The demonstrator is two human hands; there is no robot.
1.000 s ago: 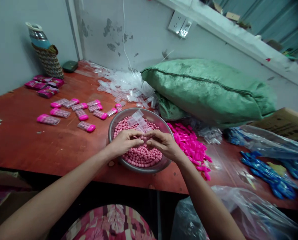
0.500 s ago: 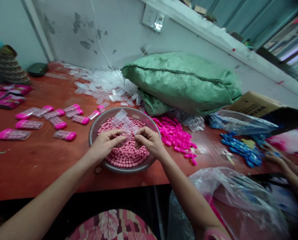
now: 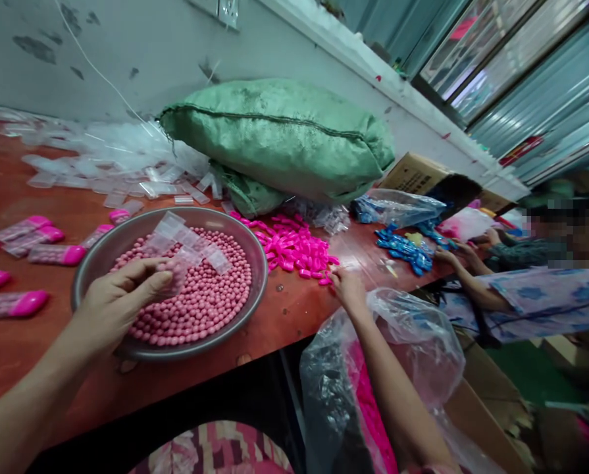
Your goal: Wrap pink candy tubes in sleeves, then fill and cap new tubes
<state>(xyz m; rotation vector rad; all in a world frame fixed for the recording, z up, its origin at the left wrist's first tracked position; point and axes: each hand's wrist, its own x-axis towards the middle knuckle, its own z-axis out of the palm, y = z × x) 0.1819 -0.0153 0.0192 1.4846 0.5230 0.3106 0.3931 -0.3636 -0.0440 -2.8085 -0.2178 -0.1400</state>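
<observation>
Over the left part of a grey bowl (image 3: 262, 263) of pink beads (image 3: 200, 306), my left hand (image 3: 121, 296) pinches a clear plastic case (image 3: 174, 276) with beads inside. Several clear pieces (image 3: 190, 247) lie on the beads. My right hand (image 3: 348, 288) is at the near right edge of a pile of bright pink caps (image 3: 294, 243), its fingertips closed at a cap. Filled cases with pink caps (image 3: 54, 254) lie left of the bowl.
Clear cases (image 3: 106, 158) are heaped behind the bowl, beside a green sack (image 3: 284, 131). Blue pieces (image 3: 405, 250) lie farther right, near another person's hands (image 3: 452, 257). A plastic bag (image 3: 412, 342) hangs at the table's front edge.
My right hand has left the bowl and reached right to the pink caps. My left hand still holds the case over the bowl. The view has turned right, showing more of the other person.
</observation>
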